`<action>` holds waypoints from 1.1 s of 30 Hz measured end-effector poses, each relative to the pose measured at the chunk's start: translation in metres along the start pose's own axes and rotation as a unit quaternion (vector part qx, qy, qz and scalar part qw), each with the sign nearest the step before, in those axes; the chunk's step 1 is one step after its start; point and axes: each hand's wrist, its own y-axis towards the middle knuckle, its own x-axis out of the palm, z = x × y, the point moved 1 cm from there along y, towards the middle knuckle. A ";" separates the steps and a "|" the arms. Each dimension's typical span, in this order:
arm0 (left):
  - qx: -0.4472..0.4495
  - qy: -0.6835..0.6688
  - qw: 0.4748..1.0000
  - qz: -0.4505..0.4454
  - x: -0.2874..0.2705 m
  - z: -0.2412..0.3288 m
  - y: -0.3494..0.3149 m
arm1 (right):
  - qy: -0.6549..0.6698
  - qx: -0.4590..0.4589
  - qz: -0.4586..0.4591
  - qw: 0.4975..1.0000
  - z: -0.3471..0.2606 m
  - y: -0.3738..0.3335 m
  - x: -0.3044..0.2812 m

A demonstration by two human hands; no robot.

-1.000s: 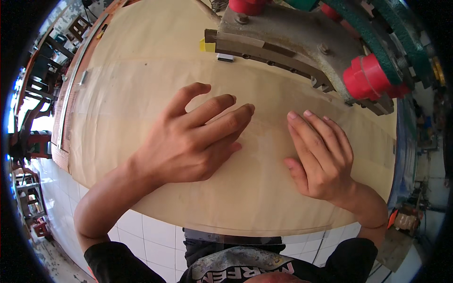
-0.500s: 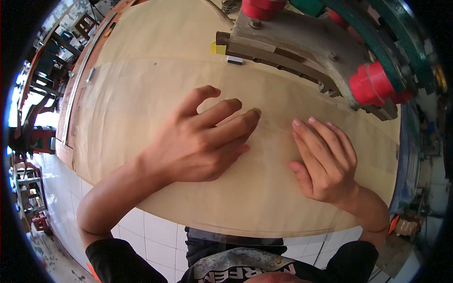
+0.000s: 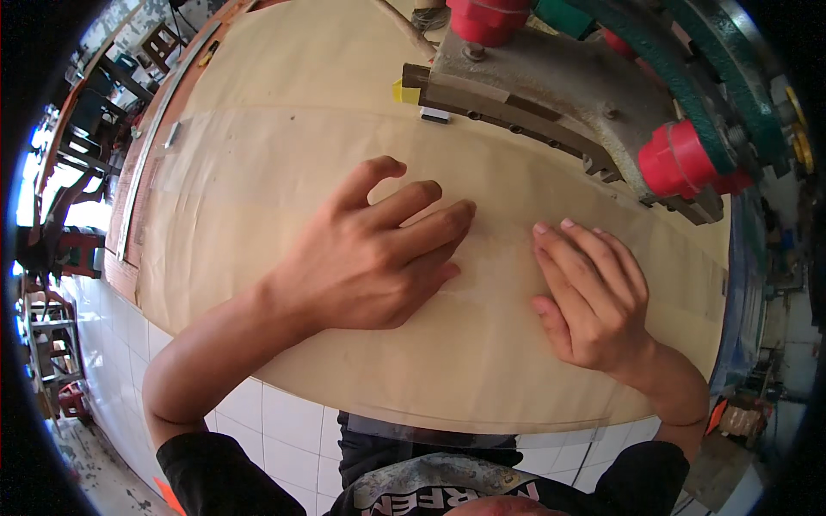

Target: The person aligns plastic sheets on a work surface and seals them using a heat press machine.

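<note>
A broad tan sheet, apparently paper (image 3: 258, 172), covers the worktable, and faint edges and shine on it suggest clear film laid over it. Left of the middle, my left hand (image 3: 370, 249) is over the sheet, palm down, with bent fingers spread apart. My right hand (image 3: 598, 301) rests palm down at the right, its fingers stretched out close together and the thumb apart. Neither hand shows anything in its grip; what lies under the palms is hidden.
A heavy machine head with a grey metal body (image 3: 533, 86), red knobs (image 3: 680, 159) and green wheels overhangs the far right. A small white block (image 3: 435, 115) sits below its edge. A long metal ruler (image 3: 146, 181) lies along the left table edge. Stools (image 3: 82, 254) stand beyond.
The view has shifted slightly, so the machine and table appear a little further right and lower. Both hands keep nearly the same pose and place.
</note>
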 end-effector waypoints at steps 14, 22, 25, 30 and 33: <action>0.020 -0.013 0.999 0.042 0.003 0.000 0.005 | 0.033 0.021 -0.001 0.999 0.003 -0.005 0.000; 0.015 0.004 0.999 0.037 0.001 0.005 0.012 | 0.029 0.024 0.046 0.998 0.005 -0.012 0.005; 0.018 0.003 0.999 0.039 0.002 0.007 0.015 | 0.027 0.031 0.071 0.997 0.005 -0.014 0.006; 0.023 0.010 0.999 0.039 0.004 0.008 0.019 | -0.010 0.043 0.085 0.995 0.003 -0.018 0.008; 0.023 0.016 0.999 0.038 0.004 0.010 0.021 | -0.063 0.062 0.073 0.993 -0.001 -0.022 0.004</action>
